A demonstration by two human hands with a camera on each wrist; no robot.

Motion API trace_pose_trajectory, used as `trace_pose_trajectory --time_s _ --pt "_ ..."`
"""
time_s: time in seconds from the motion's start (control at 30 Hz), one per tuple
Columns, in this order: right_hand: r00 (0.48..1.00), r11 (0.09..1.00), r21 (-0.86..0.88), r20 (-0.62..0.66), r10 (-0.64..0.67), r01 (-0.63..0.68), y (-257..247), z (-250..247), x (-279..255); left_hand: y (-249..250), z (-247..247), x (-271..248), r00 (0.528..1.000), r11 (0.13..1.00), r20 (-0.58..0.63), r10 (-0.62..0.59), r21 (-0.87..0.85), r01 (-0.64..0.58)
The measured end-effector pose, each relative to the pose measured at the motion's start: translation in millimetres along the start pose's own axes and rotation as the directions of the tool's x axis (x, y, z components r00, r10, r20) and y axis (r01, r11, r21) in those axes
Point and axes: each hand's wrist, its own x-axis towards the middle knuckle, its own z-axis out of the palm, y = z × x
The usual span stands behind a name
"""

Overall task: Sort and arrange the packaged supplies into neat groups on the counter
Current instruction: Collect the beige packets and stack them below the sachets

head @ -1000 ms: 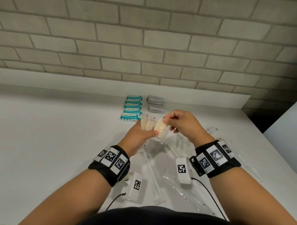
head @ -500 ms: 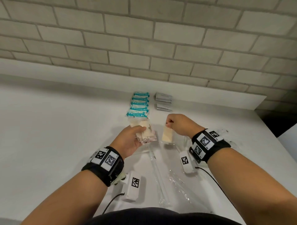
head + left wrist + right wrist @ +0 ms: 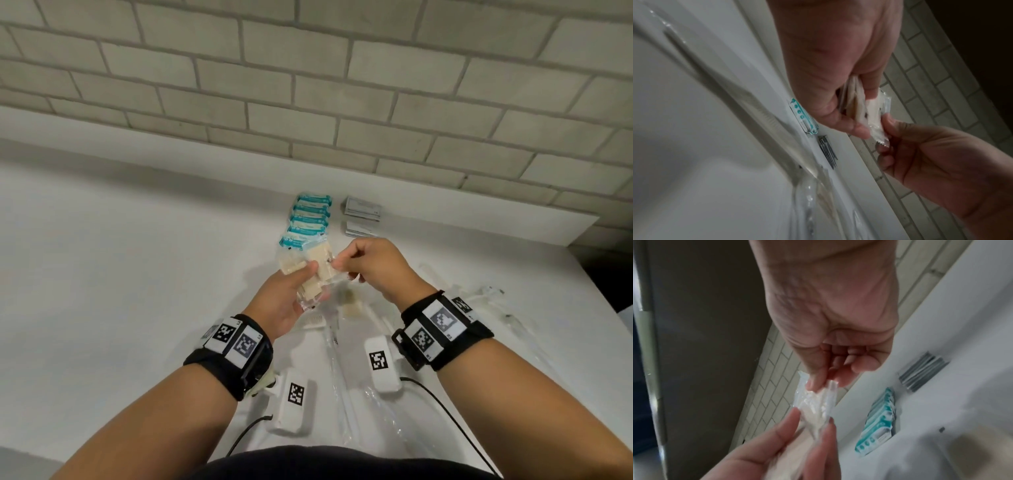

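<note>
My left hand (image 3: pixel 303 279) holds a small stack of cream packets in clear wrappers (image 3: pixel 317 262) above the counter. My right hand (image 3: pixel 337 264) pinches the wrapper edge of the outermost packet at that stack. The left wrist view shows the stack (image 3: pixel 853 95) fanned in my left hand (image 3: pixel 861 107) and my right hand (image 3: pixel 885 133) on a packet's serrated edge. In the right wrist view my right hand (image 3: pixel 818 384) pinches the clear wrapper (image 3: pixel 813 404). One more cream packet (image 3: pixel 351 305) lies on the counter below my hands.
A row of teal packets (image 3: pixel 308 222) and two piles of grey packets (image 3: pixel 363 216) sit lined up near the back ledge. Long clear-wrapped items (image 3: pixel 339 377) lie loose on the white counter (image 3: pixel 137 274) under and right of my wrists. The counter's right edge is close.
My right hand has come up from near the counter to meet the stack in my left hand. My left hand has lifted slightly with the stack.
</note>
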Motion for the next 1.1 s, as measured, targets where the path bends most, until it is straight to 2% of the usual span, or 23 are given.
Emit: trace_pose_trajectory --time_s 0.07,0.13,0.2,0.23,0.27,0.3,0.33,0.4,0.47,0.53,0.6,0.77,0.83,0.93,1.03,1.1 --pt "0.995 0.994 -0.060 -0.046 -0.090 0.087 -2 -6 0 0 3 0 0.995 0.996 -0.051 -0.082 0.013 0.083" --pt "0.966 0.938 -0.242 -0.016 -0.259 0.248 -3 -13 -5 0 4 -1 0.979 0.981 -0.063 -0.195 -0.002 0.196" --pt "0.896 0.793 -0.427 0.114 -0.430 0.435 -2 -16 -12 3 5 -4 0.968 0.967 -0.007 -0.253 -0.026 0.252" --pt "0.857 0.715 -0.483 0.187 -0.479 0.505 -1 -15 -15 3 6 -6 0.969 0.968 0.025 -0.248 -0.037 0.248" --pt "0.836 0.678 -0.496 0.239 -0.493 0.542 2 -15 -17 3 6 -7 0.974 0.974 0.050 -0.221 -0.046 0.223" --pt "0.843 0.697 -0.475 0.260 -0.471 0.536 4 -14 -19 3 7 -7 0.982 0.983 0.061 -0.177 -0.042 0.180" --pt "0.875 0.766 -0.424 0.241 -0.419 0.484 4 -15 -20 3 7 -7 0.991 0.993 0.062 -0.115 -0.016 0.117" --pt "0.956 0.921 -0.256 0.115 -0.271 0.292 1 -18 -21 2 8 -8 0.998 0.996 0.060 0.017 0.084 -0.022" --pt "0.993 0.989 -0.095 0.049 -0.105 0.109 -5 -22 -20 1 9 -10 0.990 0.973 0.078 0.113 0.195 -0.127" --pt "0.995 0.995 -0.098 0.097 -0.021 0.031 -10 -23 -19 0 11 -13 0.984 0.948 0.091 0.156 0.267 -0.175" --pt "0.987 0.980 -0.198 0.161 0.000 0.032 -14 -21 -17 -1 11 -13 0.980 0.927 0.086 0.177 0.320 -0.195" --pt "0.978 0.973 -0.229 0.202 0.060 -0.012 -18 -27 -9 -2 6 -9 0.987 0.929 0.048 0.151 0.334 -0.159" --pt "0.989 0.941 -0.336 0.122 0.085 -0.039 -17 -33 0 0 2 -9 0.991 0.955 0.022 0.136 0.262 -0.137" --pt "0.991 0.922 -0.376 0.057 0.120 -0.090 -10 -39 16 4 -5 -8 0.998 0.994 0.007 0.064 0.092 -0.064" --pt "0.986 0.885 -0.451 0.054 0.161 -0.120 0 -33 32 7 -16 -6 0.999 0.988 -0.025 -0.042 -0.149 0.038" --pt "0.978 0.832 -0.543 0.085 0.192 -0.116 7 -21 41 6 -21 -6 0.998 0.980 -0.017 -0.060 -0.191 0.055"
